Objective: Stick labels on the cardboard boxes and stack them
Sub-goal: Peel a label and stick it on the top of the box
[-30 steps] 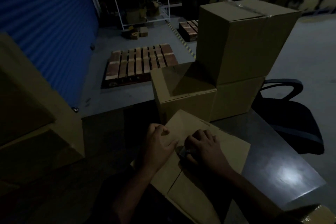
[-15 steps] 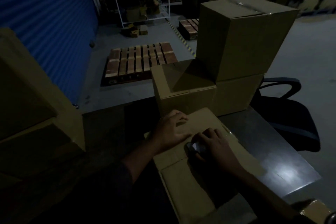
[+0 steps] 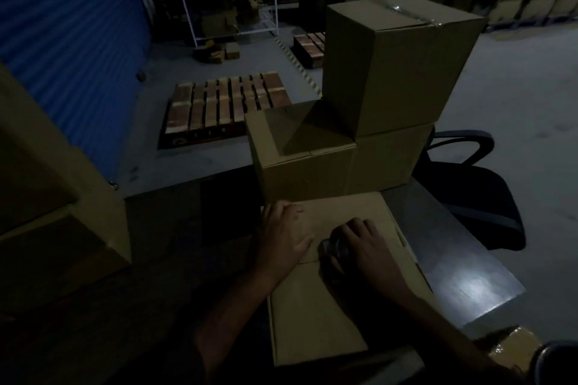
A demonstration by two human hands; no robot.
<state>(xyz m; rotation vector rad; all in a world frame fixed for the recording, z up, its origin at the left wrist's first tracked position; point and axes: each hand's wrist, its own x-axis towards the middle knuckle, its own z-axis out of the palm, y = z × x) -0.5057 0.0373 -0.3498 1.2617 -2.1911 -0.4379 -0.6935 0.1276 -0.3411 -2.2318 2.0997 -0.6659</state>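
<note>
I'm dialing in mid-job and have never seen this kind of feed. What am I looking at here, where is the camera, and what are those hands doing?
There is no machine: a person works with bare hands, and the one camera sits on their head, looking forward and down. That is why you see two forearms reaching in from the bottom.

The left hand lies flat on the near cardboard box, which sits on a dark table. The right hand grips a small dark object pressed against the box top at its flap seam; the picture is too dim to say what it is.

Behind that stand more boxes: a low box and a taped box stacked on another. A black chair is at the right, and a wooden pallet lies on the floor beyond.
</note>
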